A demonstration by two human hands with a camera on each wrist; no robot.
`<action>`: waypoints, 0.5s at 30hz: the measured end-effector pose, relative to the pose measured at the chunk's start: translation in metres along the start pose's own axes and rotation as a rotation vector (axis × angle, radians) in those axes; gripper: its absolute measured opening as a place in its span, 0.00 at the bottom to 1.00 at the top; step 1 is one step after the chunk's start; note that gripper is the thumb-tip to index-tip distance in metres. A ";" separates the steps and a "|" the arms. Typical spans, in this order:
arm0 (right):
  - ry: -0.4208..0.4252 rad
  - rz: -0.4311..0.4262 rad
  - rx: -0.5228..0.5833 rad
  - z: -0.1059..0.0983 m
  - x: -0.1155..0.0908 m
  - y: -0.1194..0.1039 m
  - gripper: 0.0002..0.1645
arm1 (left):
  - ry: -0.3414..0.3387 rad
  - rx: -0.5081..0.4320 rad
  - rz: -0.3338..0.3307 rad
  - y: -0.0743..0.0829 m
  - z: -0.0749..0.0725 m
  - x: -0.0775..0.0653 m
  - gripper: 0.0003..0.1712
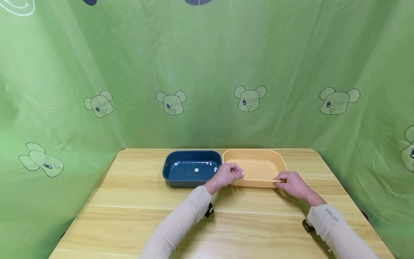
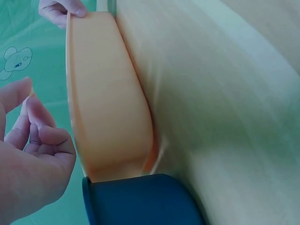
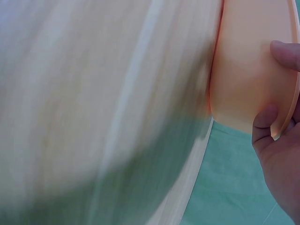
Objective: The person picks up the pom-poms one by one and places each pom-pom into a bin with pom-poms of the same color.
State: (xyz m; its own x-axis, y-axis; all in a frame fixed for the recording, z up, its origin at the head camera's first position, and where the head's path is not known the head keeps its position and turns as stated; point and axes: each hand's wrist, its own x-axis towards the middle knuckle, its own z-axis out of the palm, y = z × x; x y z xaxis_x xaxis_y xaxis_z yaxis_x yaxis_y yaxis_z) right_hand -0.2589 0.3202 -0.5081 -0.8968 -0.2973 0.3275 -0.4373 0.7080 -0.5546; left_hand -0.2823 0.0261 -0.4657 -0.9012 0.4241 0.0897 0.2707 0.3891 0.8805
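Note:
My left hand (image 1: 225, 174) is over the near left corner of the orange tray (image 1: 258, 183). Its thumb and forefinger pinch a small pale ball (image 2: 32, 93), mostly hidden by the fingertips. With my right hand (image 1: 293, 183) I grip the tray's near right rim; in the right wrist view the thumb and fingers of that hand (image 3: 283, 164) lie on both sides of the wall. Several tiny pale balls, one near the front (image 1: 248, 177), lie on the orange tray's floor. Left of it stands a dark blue tray (image 1: 184, 184) holding several white balls, the largest (image 1: 196, 170) near its middle.
Both trays stand side by side at the back of a wooden table (image 1: 136, 216). A green curtain (image 1: 207, 122) printed with bear heads hangs behind and around it. Black wrist devices (image 1: 209, 210) show below the sleeves.

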 end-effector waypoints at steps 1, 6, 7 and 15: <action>-0.001 -0.003 -0.003 0.000 0.000 0.000 0.06 | 0.002 -0.005 0.001 0.000 -0.001 0.001 0.03; -0.010 -0.001 0.006 0.000 0.001 0.001 0.06 | 0.017 -0.016 -0.007 0.002 -0.002 0.008 0.04; -0.010 -0.002 0.008 0.000 0.001 0.001 0.06 | 0.019 -0.012 -0.006 0.002 -0.002 0.009 0.04; -0.006 -0.023 0.014 -0.001 0.000 0.001 0.07 | 0.028 0.015 0.005 0.004 0.001 0.016 0.03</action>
State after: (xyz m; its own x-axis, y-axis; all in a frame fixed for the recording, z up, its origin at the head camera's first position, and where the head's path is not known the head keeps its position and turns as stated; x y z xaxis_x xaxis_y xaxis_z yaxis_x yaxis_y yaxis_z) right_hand -0.2595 0.3219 -0.5080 -0.8871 -0.3168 0.3356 -0.4582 0.6923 -0.5575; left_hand -0.2953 0.0352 -0.4608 -0.9087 0.4035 0.1072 0.2803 0.3994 0.8729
